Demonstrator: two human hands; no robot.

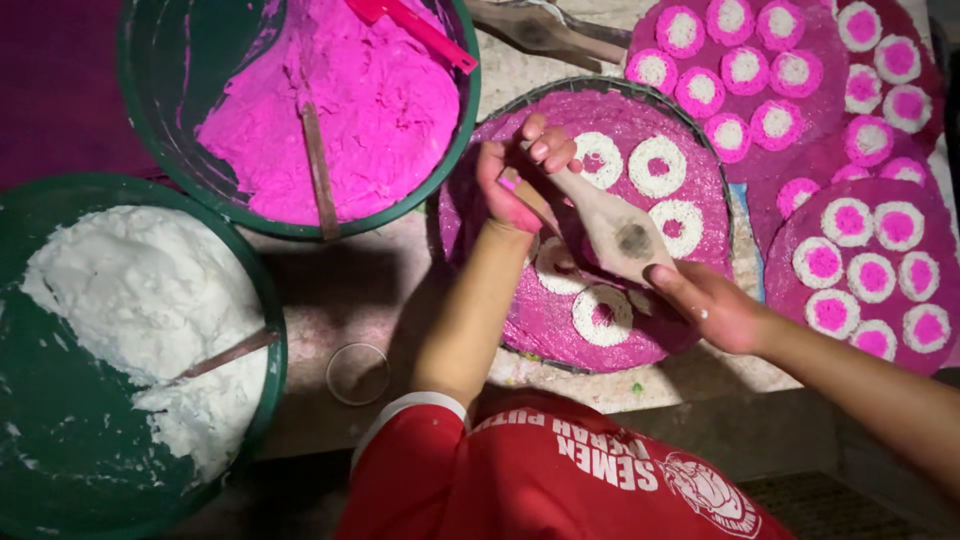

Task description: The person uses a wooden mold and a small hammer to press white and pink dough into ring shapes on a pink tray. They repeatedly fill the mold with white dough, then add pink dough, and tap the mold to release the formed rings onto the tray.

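My left hand [520, 180], stained pink, pinches the narrow end of a flat wooden paddle [618, 232] with a dark spot on it. My right hand [712, 305] grips the paddle's other end. Both hands hover over a round woven tray [690, 135] covered in pink. On it lie several white paste rings [657, 166], some with pink centres. The paddle hides part of the rings beneath it.
A green basin of pink paste [330, 100] with a stick and a red tool sits at top left. A green basin of white paste [130, 330] stands at lower left. A metal ring [357, 373] lies on the floor. Filled trays of pink-and-white discs [860, 270] crowd the right.
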